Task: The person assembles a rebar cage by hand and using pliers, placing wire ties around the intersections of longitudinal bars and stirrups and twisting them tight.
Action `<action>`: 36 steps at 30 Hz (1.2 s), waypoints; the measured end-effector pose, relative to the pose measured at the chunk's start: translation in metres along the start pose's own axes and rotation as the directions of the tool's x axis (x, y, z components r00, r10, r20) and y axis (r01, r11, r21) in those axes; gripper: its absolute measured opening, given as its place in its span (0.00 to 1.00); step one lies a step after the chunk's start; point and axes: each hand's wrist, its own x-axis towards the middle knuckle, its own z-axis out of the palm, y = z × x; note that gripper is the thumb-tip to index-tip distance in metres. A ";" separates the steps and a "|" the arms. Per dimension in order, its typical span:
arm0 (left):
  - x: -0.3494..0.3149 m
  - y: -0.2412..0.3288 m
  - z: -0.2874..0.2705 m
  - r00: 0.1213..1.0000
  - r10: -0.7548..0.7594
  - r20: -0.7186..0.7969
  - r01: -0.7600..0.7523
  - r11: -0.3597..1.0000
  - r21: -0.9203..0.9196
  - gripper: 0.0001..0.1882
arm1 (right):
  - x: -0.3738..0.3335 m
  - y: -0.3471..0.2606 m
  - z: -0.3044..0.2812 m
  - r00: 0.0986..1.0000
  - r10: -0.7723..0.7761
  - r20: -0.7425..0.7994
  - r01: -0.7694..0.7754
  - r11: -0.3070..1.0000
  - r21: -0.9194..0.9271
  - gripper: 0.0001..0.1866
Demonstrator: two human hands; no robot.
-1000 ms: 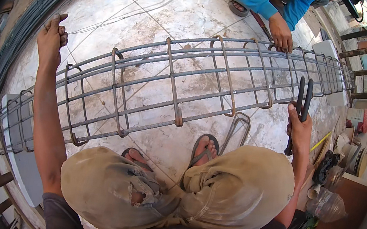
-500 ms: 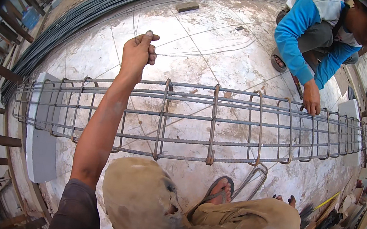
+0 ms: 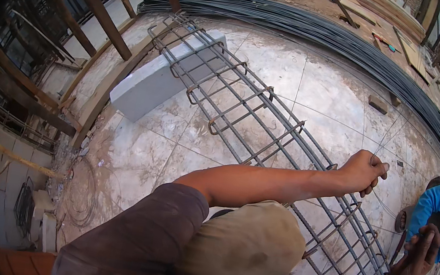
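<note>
My left hand (image 3: 364, 172) is closed in a pinch on thin wire (image 3: 384, 138), whose fine strands rise above the fingers and trail off below them. The forearm reaches across a long rebar cage (image 3: 301, 125) of bars and square stirrups, with the hand just past its far side. Near the right edge my right hand (image 3: 419, 256) is raised above the cage's near end, fingers drawn together; what they hold, if anything, is too small to make out. A pale grey block (image 3: 153, 94) supports the cage's far left end.
A long bundle of dark rebar (image 3: 280, 20) curves along the back. A co-worker's blue sleeve (image 3: 434, 200) shows at the right edge. A small wood offcut (image 3: 378, 105) lies on the tiles. Wooden posts (image 3: 97, 5) stand at left, and loose coiled wire (image 3: 91, 198) lies below them.
The view has swung left, bringing the block and posts further in. My right hand has come into view at the right. My left hand keeps its pinch on the wire.
</note>
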 end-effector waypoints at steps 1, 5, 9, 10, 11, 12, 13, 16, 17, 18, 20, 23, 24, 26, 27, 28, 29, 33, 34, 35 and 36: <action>-0.002 0.003 -0.003 0.999 -0.030 -0.015 0.030 0.999 0.025 0.26 | 0.002 0.000 -0.001 0.999 0.031 -0.035 -0.031 0.999 -0.022 0.21; -0.019 0.028 -0.012 0.972 -0.236 0.010 0.225 0.936 0.270 0.49 | 0.021 -0.004 -0.006 0.994 0.045 -0.100 -0.063 0.982 -0.179 0.21; -0.044 0.067 -0.031 0.777 -0.581 0.243 0.129 0.524 0.842 0.66 | 0.059 -0.010 0.009 1.000 -0.014 -0.005 0.013 0.983 -0.186 0.22; -0.048 0.075 -0.031 0.768 -0.597 0.233 0.088 0.458 0.884 0.66 | 0.068 -0.010 0.020 0.997 -0.074 0.013 0.075 0.977 -0.202 0.22; -0.050 0.084 -0.032 0.755 -0.614 0.232 0.138 0.495 0.858 0.67 | 0.074 -0.010 0.032 0.991 -0.128 0.033 0.132 0.967 -0.220 0.22; -0.048 0.092 -0.032 0.730 -0.637 0.246 0.186 0.532 0.826 0.68 | 0.082 -0.014 0.043 0.988 -0.093 0.126 0.122 0.960 -0.251 0.23; -0.046 0.100 -0.033 0.698 -0.653 0.294 0.216 0.584 0.782 0.69 | 0.084 -0.021 0.052 0.991 -0.014 0.130 0.007 0.999 0.051 0.15; -0.038 0.120 -0.037 0.679 -0.583 0.446 0.399 0.803 0.442 0.75 | 0.103 -0.036 0.086 0.994 0.000 0.112 -0.016 0.991 0.136 0.14; -0.036 0.126 -0.038 0.681 -0.576 0.452 0.486 0.818 0.309 0.77 | 0.109 -0.042 0.093 0.987 0.014 0.158 -0.041 0.984 0.172 0.15; -0.037 0.133 -0.037 0.673 -0.515 0.531 0.505 0.844 0.179 0.77 | 0.113 -0.047 0.095 0.978 0.032 0.206 -0.074 0.976 0.203 0.16; -0.043 0.148 -0.033 0.677 -0.460 0.575 0.592 0.804 -0.053 0.79 | 0.118 -0.054 0.091 0.994 0.049 0.096 -0.049 0.999 0.006 0.17; -0.064 0.180 -0.007 0.539 -0.647 0.540 0.695 0.703 0.150 0.78 | 0.127 -0.066 0.071 0.995 0.093 0.025 -0.089 0.987 -0.134 0.18; -0.071 0.195 0.003 0.447 -0.691 0.568 0.759 0.629 0.167 0.64 | 0.129 -0.074 0.063 0.985 0.172 0.016 -0.169 0.981 -0.099 0.18; -0.085 0.225 0.033 0.547 -0.621 0.561 0.692 0.713 0.115 0.48 | 0.122 -0.106 0.047 0.923 0.376 0.074 -0.383 0.917 0.109 0.18; -0.092 0.239 0.052 0.585 -0.588 0.559 0.660 0.745 0.094 0.40 | 0.109 -0.128 0.041 0.863 0.484 0.146 -0.501 0.856 0.125 0.18; -0.101 0.254 0.079 0.946 -0.201 0.256 0.183 0.979 0.090 0.21 | 0.097 -0.150 0.039 0.829 0.493 0.262 -0.539 0.831 0.141 0.17; -0.104 0.267 0.092 0.986 -0.053 0.156 0.007 0.959 0.285 0.19 | 0.083 -0.173 0.040 0.781 0.548 0.300 -0.607 0.778 0.158 0.17; -0.140 0.331 0.128 0.876 -0.472 -0.097 0.449 0.728 0.517 0.22 | 0.053 -0.254 0.041 0.658 0.714 0.239 -0.748 0.657 0.098 0.15; -0.149 0.345 0.131 0.622 -0.776 -0.104 0.730 0.528 0.434 0.24 | 0.050 -0.267 0.041 0.640 0.748 0.173 -0.767 0.633 0.102 0.15; -0.160 0.356 0.141 0.555 -0.822 -0.127 0.777 0.458 0.432 0.25 | 0.047 -0.278 0.038 0.606 0.786 0.122 -0.796 0.600 0.086 0.16; -0.174 0.367 0.153 0.475 -0.870 -0.133 0.814 0.376 0.443 0.26 | 0.044 -0.288 0.033 0.548 0.831 0.089 -0.836 0.541 0.097 0.15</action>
